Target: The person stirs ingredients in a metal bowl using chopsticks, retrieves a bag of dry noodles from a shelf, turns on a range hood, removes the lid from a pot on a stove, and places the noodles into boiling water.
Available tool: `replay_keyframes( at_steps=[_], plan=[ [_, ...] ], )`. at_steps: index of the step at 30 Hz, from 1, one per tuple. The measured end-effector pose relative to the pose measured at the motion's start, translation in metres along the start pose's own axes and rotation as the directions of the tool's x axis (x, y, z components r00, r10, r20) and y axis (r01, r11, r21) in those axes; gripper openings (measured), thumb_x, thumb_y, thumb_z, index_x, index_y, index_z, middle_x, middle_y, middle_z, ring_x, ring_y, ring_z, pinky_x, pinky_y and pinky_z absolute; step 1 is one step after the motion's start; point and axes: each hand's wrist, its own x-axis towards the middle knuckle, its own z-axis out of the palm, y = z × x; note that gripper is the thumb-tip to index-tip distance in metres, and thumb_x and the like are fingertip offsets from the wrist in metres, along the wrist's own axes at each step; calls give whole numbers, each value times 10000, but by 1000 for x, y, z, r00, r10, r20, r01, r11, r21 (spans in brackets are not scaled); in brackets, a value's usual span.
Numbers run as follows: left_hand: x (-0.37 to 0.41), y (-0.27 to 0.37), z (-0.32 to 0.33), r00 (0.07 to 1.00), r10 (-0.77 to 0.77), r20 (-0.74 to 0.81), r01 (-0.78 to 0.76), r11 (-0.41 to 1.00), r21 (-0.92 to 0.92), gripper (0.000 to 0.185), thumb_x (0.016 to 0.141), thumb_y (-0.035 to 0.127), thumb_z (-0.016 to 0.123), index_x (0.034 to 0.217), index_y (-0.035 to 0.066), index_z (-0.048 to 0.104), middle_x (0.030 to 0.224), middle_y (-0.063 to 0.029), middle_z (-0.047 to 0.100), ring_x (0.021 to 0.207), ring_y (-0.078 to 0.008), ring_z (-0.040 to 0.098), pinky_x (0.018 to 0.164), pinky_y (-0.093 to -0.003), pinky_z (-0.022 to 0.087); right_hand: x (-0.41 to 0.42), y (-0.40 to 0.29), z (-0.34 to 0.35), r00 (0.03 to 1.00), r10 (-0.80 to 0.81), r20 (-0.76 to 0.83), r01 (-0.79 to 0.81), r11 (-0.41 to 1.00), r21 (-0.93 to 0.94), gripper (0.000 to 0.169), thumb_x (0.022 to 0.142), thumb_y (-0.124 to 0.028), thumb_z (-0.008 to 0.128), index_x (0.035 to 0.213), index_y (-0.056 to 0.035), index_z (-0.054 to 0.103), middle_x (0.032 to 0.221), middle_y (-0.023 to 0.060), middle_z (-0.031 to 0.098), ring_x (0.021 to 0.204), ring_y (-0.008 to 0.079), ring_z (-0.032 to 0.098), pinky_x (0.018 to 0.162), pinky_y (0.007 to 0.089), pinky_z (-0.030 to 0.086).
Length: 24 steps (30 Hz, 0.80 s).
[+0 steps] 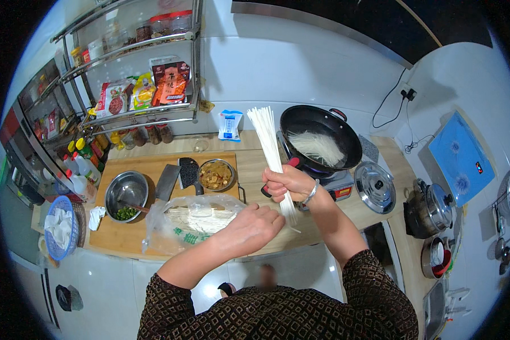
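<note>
My right hand grips a bundle of dry white noodles, held upright and slightly tilted in front of the wok. The bundle's lower ends hang below the fist. Close to these ends is my left hand, its fingers curled; whether they hold anything is hidden. Under my left wrist lies an opened clear plastic bag with more dry noodles in it. A black wok sits on a gas stove, with pale noodles in its liquid.
A wooden cutting board bears a steel bowl with chopped greens, a cleaver and a bowl of brown food. A glass lid lies right of the stove. A lidded pot stands further right. A metal rack overhangs the back left.
</note>
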Motion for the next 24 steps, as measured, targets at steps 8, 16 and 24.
replay_keyframes(
  at_steps=[8, 16, 24],
  plan=[
    [-52, -11, 8, 964, -252, 87, 257, 964, -61, 125, 673, 77, 502, 790, 39, 483, 737, -85, 542, 750, -255, 568, 658, -356, 442, 31, 32, 23, 973, 163, 161, -159, 986, -41, 215, 886, -268, 472, 863, -56, 448, 518, -85, 258, 428, 23, 251, 403, 190, 223],
    [-111, -21, -7, 906, -419, 59, 422, 902, -89, 116, 677, 57, 499, 791, 36, 494, 759, -116, 558, 768, -285, 565, 650, -377, 444, 59, 65, 55, 935, 255, 248, -218, 962, -166, 240, 887, -317, 459, 836, -82, 458, 519, -100, 271, 426, 16, 254, 415, 197, 231],
    [-31, -46, -33, 945, -158, -285, 149, 987, -53, 142, 679, 71, 501, 813, 21, 496, 835, -110, 547, 845, -282, 536, 719, -369, 430, 40, 16, 22, 995, 71, 74, -48, 961, -273, 119, 866, -200, 475, 825, -88, 484, 538, -71, 328, 418, 30, 282, 361, 184, 234]
  ],
)
